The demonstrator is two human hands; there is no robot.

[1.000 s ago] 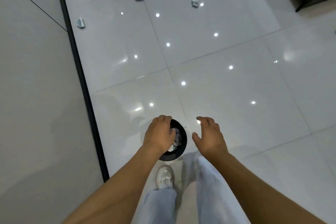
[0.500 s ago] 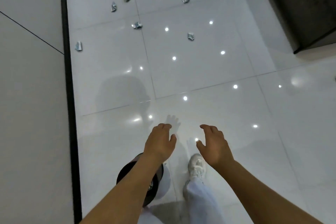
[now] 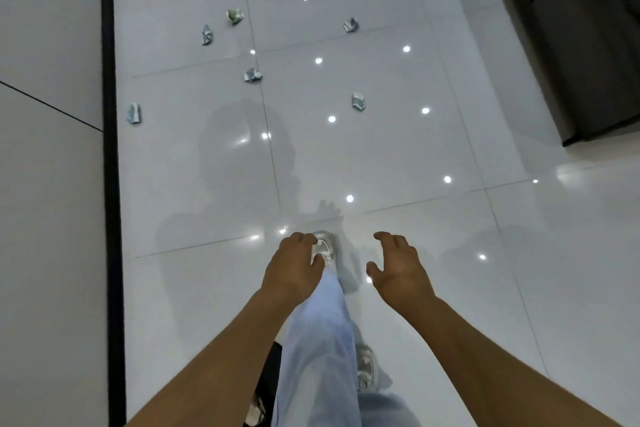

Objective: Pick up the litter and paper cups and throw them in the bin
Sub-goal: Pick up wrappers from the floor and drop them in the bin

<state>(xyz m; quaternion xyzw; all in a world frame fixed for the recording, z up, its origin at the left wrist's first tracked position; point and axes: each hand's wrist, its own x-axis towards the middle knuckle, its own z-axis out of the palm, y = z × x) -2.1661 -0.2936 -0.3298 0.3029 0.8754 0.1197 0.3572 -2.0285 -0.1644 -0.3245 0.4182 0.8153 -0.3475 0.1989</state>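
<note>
Peeking out at the bottom centre, the black bin (image 3: 268,388) is mostly hidden behind the left forearm and pale jeans (image 3: 318,350); something crumpled can just be made out inside. Both the left hand (image 3: 294,269) and right hand (image 3: 398,270) are held empty, fingers loosely curled. Crumpled litter (image 3: 358,101) is scattered across the upper half of the glossy floor (image 3: 433,288).

I see a glossy white tile floor (image 3: 381,149) filling mid-frame, thin grout lines, ceiling spots mirrored as bright dots. Pale grey wall (image 3: 48,184) down the left, black skirting (image 3: 110,149) along its base. Dark cabinet (image 3: 581,45) at upper right.
</note>
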